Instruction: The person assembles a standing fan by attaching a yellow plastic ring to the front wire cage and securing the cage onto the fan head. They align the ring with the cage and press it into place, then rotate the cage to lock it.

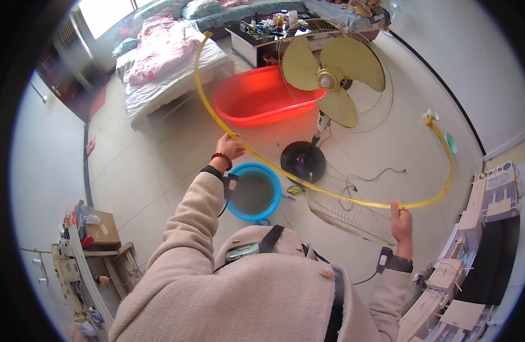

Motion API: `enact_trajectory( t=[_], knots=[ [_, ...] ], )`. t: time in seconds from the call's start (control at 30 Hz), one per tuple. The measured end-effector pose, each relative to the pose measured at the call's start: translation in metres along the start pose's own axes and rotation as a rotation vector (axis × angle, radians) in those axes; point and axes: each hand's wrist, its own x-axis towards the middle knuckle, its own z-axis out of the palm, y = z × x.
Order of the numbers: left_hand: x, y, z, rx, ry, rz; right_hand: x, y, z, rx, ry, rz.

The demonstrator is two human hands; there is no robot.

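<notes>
A long, thin yellow strip (308,183) bends in a wide curve in front of me. Its left end rises toward the bed, and its right end curls up near the wall. My left hand (231,147) holds it on the left stretch, with the fingers partly hidden. Closed around the strip farther right is my right hand (401,223). Beyond it stands a pedestal fan (330,80) with yellowish blades bare at the front and a wire guard behind them. A loose wire fan guard (348,219) lies on the floor under the strip, close to my right hand.
A blue basin (252,212) of murky water sits by my left forearm. Behind it are a red tub (239,97), a bed (154,91) and a cluttered low table (248,41). Cables (376,176) trail across the floor. Boxes (473,214) line the right; a sewing machine (68,273) stands left.
</notes>
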Motion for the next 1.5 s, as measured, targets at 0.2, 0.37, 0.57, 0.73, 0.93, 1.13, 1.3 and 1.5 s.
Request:
enact_trajectory(
  t=[0.2, 0.37, 0.57, 0.73, 0.93, 1.13, 1.3, 1.5],
  knots=[
    [0.003, 0.002, 0.0, -0.045, -0.012, -0.009, 0.001, 0.003, 0.001, 0.004, 0.041, -0.004],
    [0.001, 0.004, 0.0, -0.022, 0.009, 0.011, 0.002, 0.003, 0.003, 0.005, 0.053, 0.03],
    [0.0, 0.005, -0.001, -0.06, 0.005, 0.071, 0.001, 0.002, 0.008, 0.043, 0.03, 0.048],
    [-0.004, 0.008, 0.001, -0.054, 0.055, 0.123, 0.0, 0.0, 0.012, 0.064, 0.041, 0.028],
    [-0.002, 0.015, 0.004, 0.01, 0.083, 0.195, -0.004, -0.002, 0.012, 0.044, 0.004, 0.031],
    [0.014, 0.02, 0.012, 0.022, 0.074, 0.224, -0.004, 0.001, 0.015, 0.051, -0.009, 0.009],
    [0.029, 0.024, 0.031, 0.04, 0.042, 0.232, 0.009, 0.005, 0.023, 0.035, -0.02, 0.027],
    [0.058, 0.045, 0.067, 0.179, 0.007, 0.124, 0.051, 0.016, 0.033, 0.024, 0.024, 0.057]
  ],
)
